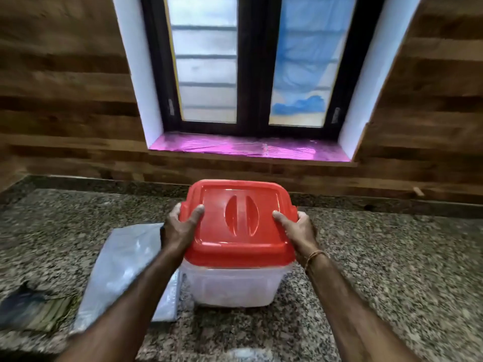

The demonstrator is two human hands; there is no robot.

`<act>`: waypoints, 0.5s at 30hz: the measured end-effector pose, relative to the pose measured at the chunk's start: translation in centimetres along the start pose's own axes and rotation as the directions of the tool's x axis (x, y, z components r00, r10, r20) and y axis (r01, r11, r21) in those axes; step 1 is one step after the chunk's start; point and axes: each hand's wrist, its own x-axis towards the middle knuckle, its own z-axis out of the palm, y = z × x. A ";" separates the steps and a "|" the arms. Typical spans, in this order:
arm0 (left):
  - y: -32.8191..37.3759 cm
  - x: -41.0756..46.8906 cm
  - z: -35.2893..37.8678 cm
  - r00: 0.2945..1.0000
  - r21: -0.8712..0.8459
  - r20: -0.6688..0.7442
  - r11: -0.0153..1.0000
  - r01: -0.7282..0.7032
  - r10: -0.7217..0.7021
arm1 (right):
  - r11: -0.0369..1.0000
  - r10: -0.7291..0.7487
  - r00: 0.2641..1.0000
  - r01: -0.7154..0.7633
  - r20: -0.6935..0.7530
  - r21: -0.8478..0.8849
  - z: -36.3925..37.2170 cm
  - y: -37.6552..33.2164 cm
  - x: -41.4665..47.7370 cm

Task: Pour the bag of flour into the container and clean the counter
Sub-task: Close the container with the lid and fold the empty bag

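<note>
A clear plastic container (230, 288) stands on the speckled granite counter (379, 270) in the middle of the view. Its red lid (240, 223), with a moulded handle on top, sits over it, tilted up toward me. My left hand (183, 226) grips the lid's left edge, thumb on top. My right hand (300, 228) grips the right edge the same way. A silvery plastic bag (125, 267) lies flat on the counter to the left of the container, partly under my left forearm.
A dark cloth (31, 309) lies at the counter's left edge, beside the bag. Behind the counter rises a wood-panelled wall with a window and a pink-lined sill (248, 148). Bare granite stretches to the right of the container.
</note>
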 end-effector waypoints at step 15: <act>-4.7 2.8 0.9 0.974 -0.035 0.145 0.983 0.181 -0.174 | 0.969 0.181 0.981 -0.189 -0.064 -0.156 1.9 1.6 -1.3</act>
